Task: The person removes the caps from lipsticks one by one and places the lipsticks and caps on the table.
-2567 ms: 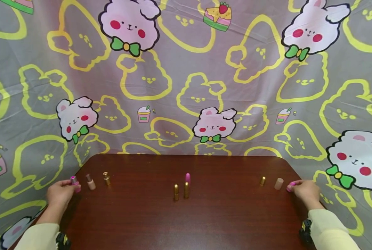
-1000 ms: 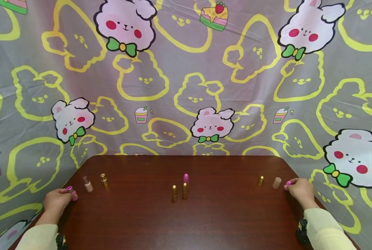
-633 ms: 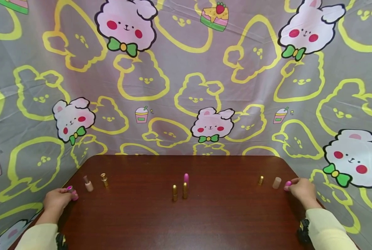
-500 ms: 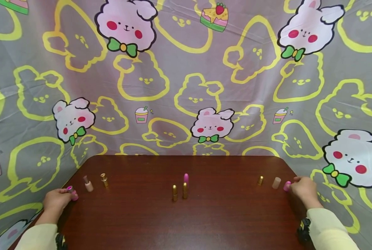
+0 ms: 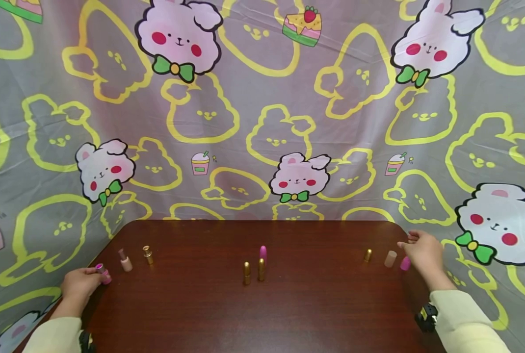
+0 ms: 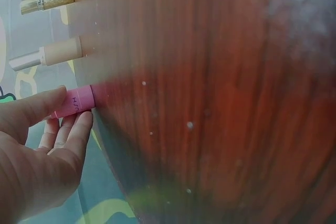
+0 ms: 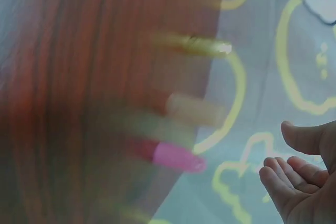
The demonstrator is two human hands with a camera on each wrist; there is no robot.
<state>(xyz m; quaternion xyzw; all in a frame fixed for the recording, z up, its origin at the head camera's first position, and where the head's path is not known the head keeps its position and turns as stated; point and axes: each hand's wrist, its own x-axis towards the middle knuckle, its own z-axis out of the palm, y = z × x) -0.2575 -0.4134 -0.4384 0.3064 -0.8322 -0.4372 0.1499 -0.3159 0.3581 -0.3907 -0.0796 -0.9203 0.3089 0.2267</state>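
At the table's left edge my left hand [image 5: 78, 285] pinches a pink lipstick tube [image 5: 105, 275] between thumb and fingers. The left wrist view shows dark letters on the side of the tube, whose base meets the tabletop. On the right, a pink lipstick cap [image 5: 406, 264] stands upright by itself. My right hand [image 5: 423, 252] hovers just above and behind that cap, holding nothing. In the right wrist view its thumb and fingers are apart, clear of the pink cap [image 7: 178, 158], which looks blurred there.
Beside the pink tube stand a beige lipstick [image 5: 126, 262] and a gold one [image 5: 147, 255], both uncapped. Two gold lipsticks [image 5: 247, 273] and a pink one [image 5: 263, 254] stand mid-table. A frosted cap [image 5: 390, 259] and a gold cap [image 5: 368, 255] stand at right. A patterned curtain [image 5: 245, 122] hangs behind.
My right hand has let go of the pink cap and risen away from it. The left hand drew the pink tube slightly nearer earlier, then kept still.
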